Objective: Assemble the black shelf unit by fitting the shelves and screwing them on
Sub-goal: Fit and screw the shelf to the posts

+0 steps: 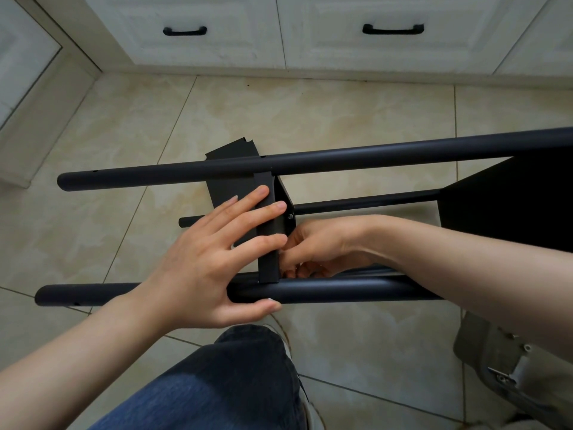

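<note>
The black shelf unit lies on its side on the tiled floor. Its far pole (341, 159) and near pole (341, 293) run left to right. A black shelf (269, 262) stands on edge between them, and a second shelf (511, 206) sits at the right. My left hand (201, 268) lies across the first shelf's rim with straight fingers, thumb against the near pole. My right hand (322, 243) reaches between the poles, its fingertips pinched together at the shelf's lower corner; what they pinch is hidden. A screw (290, 216) sits in the shelf's corner above them.
White cabinet drawers with black handles (185, 31) run along the far side of the floor. My knee in blue jeans (235, 377) is just below the near pole. A grey object with metal fittings (502, 361) lies at the bottom right.
</note>
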Demonstrator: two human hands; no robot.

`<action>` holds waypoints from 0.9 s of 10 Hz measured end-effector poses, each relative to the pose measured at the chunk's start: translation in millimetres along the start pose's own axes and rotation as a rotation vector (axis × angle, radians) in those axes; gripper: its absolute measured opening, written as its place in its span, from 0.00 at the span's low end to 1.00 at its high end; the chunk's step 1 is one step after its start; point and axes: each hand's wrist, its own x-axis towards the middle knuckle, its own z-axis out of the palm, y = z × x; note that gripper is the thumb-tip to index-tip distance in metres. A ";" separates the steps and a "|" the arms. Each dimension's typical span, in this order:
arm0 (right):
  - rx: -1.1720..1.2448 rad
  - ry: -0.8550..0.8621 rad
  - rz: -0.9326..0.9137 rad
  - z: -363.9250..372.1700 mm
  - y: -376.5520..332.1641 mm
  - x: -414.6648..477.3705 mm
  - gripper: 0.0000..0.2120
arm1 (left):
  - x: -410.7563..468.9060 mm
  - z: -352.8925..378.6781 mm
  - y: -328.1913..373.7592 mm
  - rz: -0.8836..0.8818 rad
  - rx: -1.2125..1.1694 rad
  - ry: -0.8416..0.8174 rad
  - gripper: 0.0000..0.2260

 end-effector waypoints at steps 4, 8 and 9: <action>0.033 -0.033 0.002 -4.3 0.4 -1.8 0.13 | 0.1 -0.2 0.6 -0.002 0.001 0.001 0.29; 0.033 -0.061 0.003 -5.9 1.0 -3.2 0.07 | -0.1 -0.3 0.5 -0.007 0.003 -0.006 0.29; 0.025 -0.055 0.023 -2.5 0.2 -0.1 0.09 | 0.4 -0.3 0.8 -0.008 0.000 -0.005 0.29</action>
